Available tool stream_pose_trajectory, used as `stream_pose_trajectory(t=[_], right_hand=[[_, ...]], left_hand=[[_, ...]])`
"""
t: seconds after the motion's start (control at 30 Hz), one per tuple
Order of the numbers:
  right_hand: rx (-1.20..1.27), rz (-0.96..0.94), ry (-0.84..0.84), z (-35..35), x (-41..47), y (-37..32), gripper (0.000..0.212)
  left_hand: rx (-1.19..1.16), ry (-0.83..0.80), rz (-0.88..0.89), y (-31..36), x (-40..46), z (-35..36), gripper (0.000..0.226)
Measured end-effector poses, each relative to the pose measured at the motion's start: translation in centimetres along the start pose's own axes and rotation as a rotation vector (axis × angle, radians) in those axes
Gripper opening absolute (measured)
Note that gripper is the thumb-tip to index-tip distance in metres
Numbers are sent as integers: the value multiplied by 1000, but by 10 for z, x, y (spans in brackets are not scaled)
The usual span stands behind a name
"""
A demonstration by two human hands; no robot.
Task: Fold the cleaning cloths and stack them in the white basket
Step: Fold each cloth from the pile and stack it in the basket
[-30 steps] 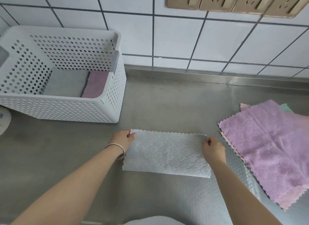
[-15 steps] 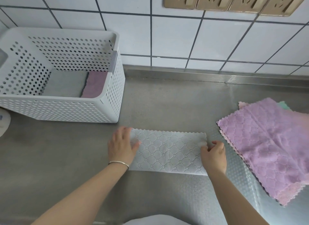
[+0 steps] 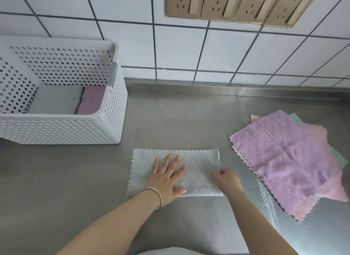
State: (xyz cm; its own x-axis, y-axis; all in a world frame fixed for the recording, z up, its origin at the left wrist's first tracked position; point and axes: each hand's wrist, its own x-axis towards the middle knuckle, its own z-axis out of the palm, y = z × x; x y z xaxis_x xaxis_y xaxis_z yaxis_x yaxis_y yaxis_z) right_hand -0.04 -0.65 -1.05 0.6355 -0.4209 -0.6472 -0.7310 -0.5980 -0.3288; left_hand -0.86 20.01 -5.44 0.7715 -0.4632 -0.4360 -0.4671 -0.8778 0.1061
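left hand lies flat – fingers straight – on the folded grey cloth; right hand has its grip pinching the cloth's right edge.

Steel counter, brushed, dimpled patch toward right front. At 10 o'clock: white basket, perforated walls, standing near tiled wall. At centre, 6 o'clock side: grey cloth, folded into long strip, flat on steel. At 3 o'clock: loose pile of unfolded cloths, purple cloth on top, pink and green edges showing beneath. Basket, strip, pile all apart.
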Motion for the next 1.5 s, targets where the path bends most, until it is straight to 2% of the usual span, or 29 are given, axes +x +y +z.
stream_pose_trajectory(t=[0.1, 0.2, 0.27, 0.37, 0.43, 0.57, 0.67, 0.7, 0.83, 0.9, 0.97, 1.07, 1.13, 1.2, 1.3, 1.5], right_hand=[[-91, -66, 38, -3, -10, -1, 15], [-79, -211, 123, -6, -27, -7, 26], [-63, -325, 208, -5, -39, -14, 26], [-80, -509, 353, 4, -57, -28, 15], [-123, -659, 459, 17, -69, -37, 7], [-175, -998, 656, 47, -86, -50, 4], [-124, -1182, 610, 68, -88, -50, 3], [-120, -1211, 564, 73, -87, -48, 10], [-364, -1130, 372, 89, -72, -33, 75], [-492, -1059, 297, 94, -62, -24, 90], [-556, -1039, 273, 99, -54, -19, 93], [-603, -1059, 265, 103, -50, -17, 95], [-615, -1072, 259, 105, -49, -18, 95], [-625, -1079, 247, 108, -48, -19, 91], [-616, -1074, 258, 112, -46, -21, 71], [-649, -1094, 233, 115, -48, -25, 69]], left_hand=[[28, -45, 0, 4, 1, -11, 75], [-45, -54, -32, 9, 1, -31, 71], [-181, 56, -67, 13, 1, -50, 62], [-451, 306, -130, 20, -2, -76, 45], [-573, 362, -216, 21, -6, -92, 36], [-865, 245, -431, 3, -8, -103, 45], [-882, 212, -511, -19, -14, -98, 44], [-904, 225, -545, -28, -18, -94, 42], [-964, 238, -626, -56, -26, -78, 40], [-997, 244, -659, -67, -26, -67, 41], [-1036, 242, -687, -75, -28, -58, 40], [-1071, 260, -707, -83, -30, -45, 23], [-1110, 288, -745, -85, -32, -40, 20], [-1158, 303, -757, -87, -34, -35, 23], [-1163, 276, -707, -90, -38, -31, 24], [-1091, 247, -658, -100, -45, -26, 33]])
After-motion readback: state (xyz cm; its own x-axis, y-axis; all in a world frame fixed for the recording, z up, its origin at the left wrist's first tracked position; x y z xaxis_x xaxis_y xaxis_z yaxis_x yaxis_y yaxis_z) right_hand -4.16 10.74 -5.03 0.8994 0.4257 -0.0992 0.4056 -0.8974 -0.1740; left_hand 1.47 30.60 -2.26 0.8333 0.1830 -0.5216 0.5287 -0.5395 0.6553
